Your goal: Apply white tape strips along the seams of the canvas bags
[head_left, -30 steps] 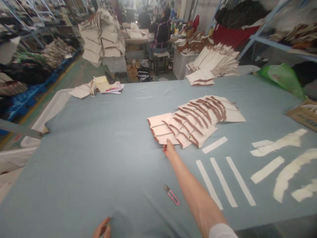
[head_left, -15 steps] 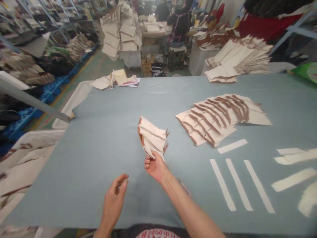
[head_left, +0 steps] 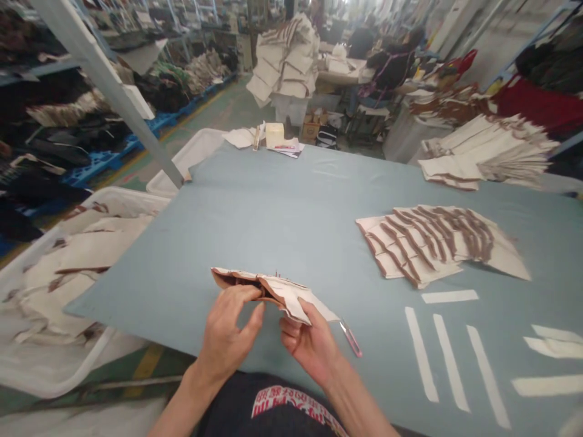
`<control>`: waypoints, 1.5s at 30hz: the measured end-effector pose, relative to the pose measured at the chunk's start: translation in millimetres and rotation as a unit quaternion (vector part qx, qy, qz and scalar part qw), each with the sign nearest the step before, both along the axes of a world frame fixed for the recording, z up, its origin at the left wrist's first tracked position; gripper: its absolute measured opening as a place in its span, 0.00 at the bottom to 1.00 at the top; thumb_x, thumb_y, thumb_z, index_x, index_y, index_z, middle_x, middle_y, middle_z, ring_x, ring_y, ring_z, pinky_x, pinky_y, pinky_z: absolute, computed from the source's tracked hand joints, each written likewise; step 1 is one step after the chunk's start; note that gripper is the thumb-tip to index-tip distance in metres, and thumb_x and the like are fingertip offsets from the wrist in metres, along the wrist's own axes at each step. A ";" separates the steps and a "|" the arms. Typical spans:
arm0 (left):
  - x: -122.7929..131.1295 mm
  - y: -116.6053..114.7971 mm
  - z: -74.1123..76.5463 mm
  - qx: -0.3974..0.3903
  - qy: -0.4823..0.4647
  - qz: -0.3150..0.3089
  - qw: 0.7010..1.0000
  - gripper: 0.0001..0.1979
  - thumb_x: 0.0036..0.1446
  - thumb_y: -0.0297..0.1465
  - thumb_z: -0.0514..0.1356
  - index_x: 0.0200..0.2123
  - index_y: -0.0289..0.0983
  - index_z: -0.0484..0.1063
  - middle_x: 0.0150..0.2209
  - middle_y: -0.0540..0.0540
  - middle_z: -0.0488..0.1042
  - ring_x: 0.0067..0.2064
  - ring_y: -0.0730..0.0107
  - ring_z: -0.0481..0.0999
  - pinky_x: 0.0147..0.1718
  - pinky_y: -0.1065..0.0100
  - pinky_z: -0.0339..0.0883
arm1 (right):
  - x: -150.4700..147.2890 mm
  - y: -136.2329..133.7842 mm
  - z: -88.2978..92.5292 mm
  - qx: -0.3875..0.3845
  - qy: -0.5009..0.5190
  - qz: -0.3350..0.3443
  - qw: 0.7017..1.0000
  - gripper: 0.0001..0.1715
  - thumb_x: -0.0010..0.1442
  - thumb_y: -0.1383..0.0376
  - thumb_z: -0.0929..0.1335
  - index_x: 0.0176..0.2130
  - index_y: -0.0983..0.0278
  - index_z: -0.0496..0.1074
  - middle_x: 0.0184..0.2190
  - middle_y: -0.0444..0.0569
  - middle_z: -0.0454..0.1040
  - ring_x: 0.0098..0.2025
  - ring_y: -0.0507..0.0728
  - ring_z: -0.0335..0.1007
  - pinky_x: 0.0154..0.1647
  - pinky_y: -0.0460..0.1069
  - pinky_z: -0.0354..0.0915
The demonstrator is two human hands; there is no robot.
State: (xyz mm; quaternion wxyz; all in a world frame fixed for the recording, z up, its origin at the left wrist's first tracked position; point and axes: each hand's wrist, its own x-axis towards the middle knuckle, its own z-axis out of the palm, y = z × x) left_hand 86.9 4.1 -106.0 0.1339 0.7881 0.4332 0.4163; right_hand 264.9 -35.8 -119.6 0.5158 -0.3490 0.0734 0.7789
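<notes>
Both of my hands hold a small stack of cream fabric pieces with brown trim [head_left: 273, 290] just above the near edge of the grey-blue table [head_left: 273, 206]. My left hand [head_left: 228, 334] pinches its left part with fingers curled over the top. My right hand [head_left: 310, 343] grips it from below on the right. A fanned row of the same cream and brown pieces [head_left: 432, 243] lies on the table to the right. Pink thread snips [head_left: 350, 338] lie beside my right hand.
White fabric strips [head_left: 449, 364] lie at the right front. A bigger pile of cream pieces [head_left: 483, 158] sits at the far right, papers [head_left: 282, 142] at the far edge. White bins with fabric [head_left: 68, 267] stand left of the table. A person sits at a far table [head_left: 387, 64].
My right hand lifted a few pieces off the fanned row and brought them back to the near edge. My left hand rose and took hold of them too. The view swung left.
</notes>
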 end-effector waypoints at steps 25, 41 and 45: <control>-3.0 -15.5 101.1 -0.371 0.026 -0.181 0.910 0.16 0.67 0.38 0.54 0.27 0.38 0.68 0.26 0.53 0.68 0.29 0.70 0.65 0.29 0.69 0.59 | 25.8 -81.9 122.6 0.281 -0.485 0.084 0.824 0.24 0.61 0.47 0.77 0.26 0.58 0.69 0.23 0.43 0.69 0.27 0.55 0.63 0.32 0.50 0.61; -4.8 -44.1 127.6 -0.412 0.023 -0.229 0.882 0.13 0.64 0.35 0.58 0.31 0.39 0.79 0.31 0.49 0.81 0.36 0.63 0.77 0.38 0.68 0.68 | 21.4 -57.4 111.3 0.301 -0.428 0.252 0.814 0.19 0.59 0.52 0.75 0.32 0.61 0.66 0.27 0.39 0.65 0.29 0.51 0.57 0.30 0.45 0.56; -5.2 -49.4 123.7 -0.399 0.020 -0.240 0.885 0.15 0.65 0.36 0.57 0.28 0.38 0.77 0.27 0.50 0.76 0.33 0.65 0.73 0.35 0.68 0.66 | 19.6 -62.2 104.9 0.312 -0.367 0.259 0.837 0.29 0.57 0.43 0.77 0.33 0.61 0.65 0.26 0.36 0.62 0.28 0.49 0.54 0.29 0.45 0.55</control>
